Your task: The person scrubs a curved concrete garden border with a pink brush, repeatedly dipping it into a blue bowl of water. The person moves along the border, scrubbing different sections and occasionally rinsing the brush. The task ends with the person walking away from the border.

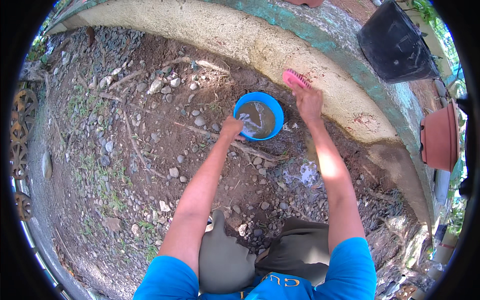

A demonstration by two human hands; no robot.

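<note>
My right hand [308, 100] grips a pink scrubbing brush [294, 78], its dark bristles turned towards a low, cream-painted wall [262, 45]. Whether the bristles touch the wall I cannot tell. With my left hand [232, 128] I hold the near left rim of a round blue plastic container [278, 122]. Murky brown water [262, 118] with some white foam or glare fills part of it. The container stands on bare soil just left of the brush. Reddish patches and a wet-looking lower edge mark the wall's face near my right hand.
A black plant pot [397, 45] and a terracotta-coloured pot [439, 137] stand on the wall's far side. Roots [202, 131] and several stones [200, 120] cross the soil. A foamy puddle [307, 173] lies below the container. Rusty wheel-shaped metalwork [20, 131] lines the far left.
</note>
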